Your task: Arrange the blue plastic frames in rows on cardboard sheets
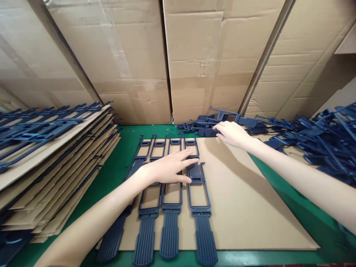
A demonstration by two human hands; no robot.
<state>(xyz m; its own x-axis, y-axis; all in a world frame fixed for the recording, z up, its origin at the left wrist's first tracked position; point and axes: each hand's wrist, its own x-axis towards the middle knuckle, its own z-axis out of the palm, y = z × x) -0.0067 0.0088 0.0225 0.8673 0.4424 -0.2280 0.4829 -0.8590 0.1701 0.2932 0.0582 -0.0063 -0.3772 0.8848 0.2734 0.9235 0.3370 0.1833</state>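
My left hand point(172, 167) lies palm down, fingers spread, over dark blue plastic parts on a flat cardboard sheet point(244, 207). Each part has an open rectangular frame and a ribbed, paddle-like end; the rightmost part point(205, 237) runs beneath my fingertips. Several such parts are laid side by side, their ribbed ends pointing toward me, with more parts above them. At the sheet's far edge, my right hand point(232, 133) reaches into a loose heap of the same parts point(203, 124). Its thumb and fingers close at a dark blue plastic part there; the fingertips are partly hidden.
On the left stands a stack of cardboard sheets point(91, 148) with blue parts layered between and on top. A larger tangled pile of parts point(328, 137) lies at right. Tall cardboard boxes point(211, 66) wall off the back of the green table point(125, 129).
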